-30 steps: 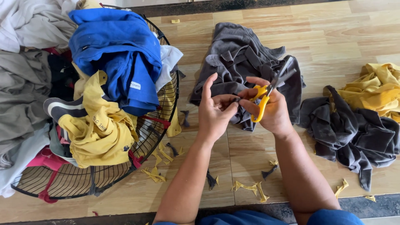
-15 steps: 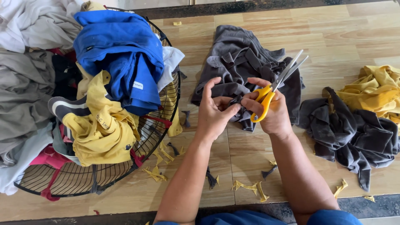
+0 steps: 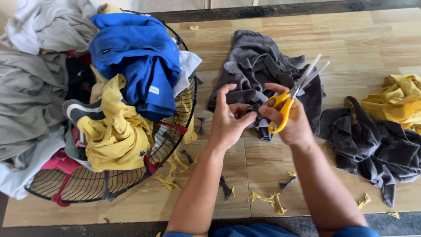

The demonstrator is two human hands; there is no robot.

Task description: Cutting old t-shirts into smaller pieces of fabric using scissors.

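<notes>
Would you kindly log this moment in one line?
left hand: pinching dark grey cloth | right hand: yellow-handled scissors, blades open

Wooden floor (image 3: 368, 39), wire basket (image 3: 109, 186), grey garment (image 3: 258, 66), dark cloth heap (image 3: 377, 145), yellow cloth (image 3: 397, 103), scattered scraps (image 3: 263, 198)

Soft, even daylight lit the wooden table (image 3: 359, 39) brightly, shadows stayed faint, focus was sharp, and edges bowed slightly outward.
</notes>
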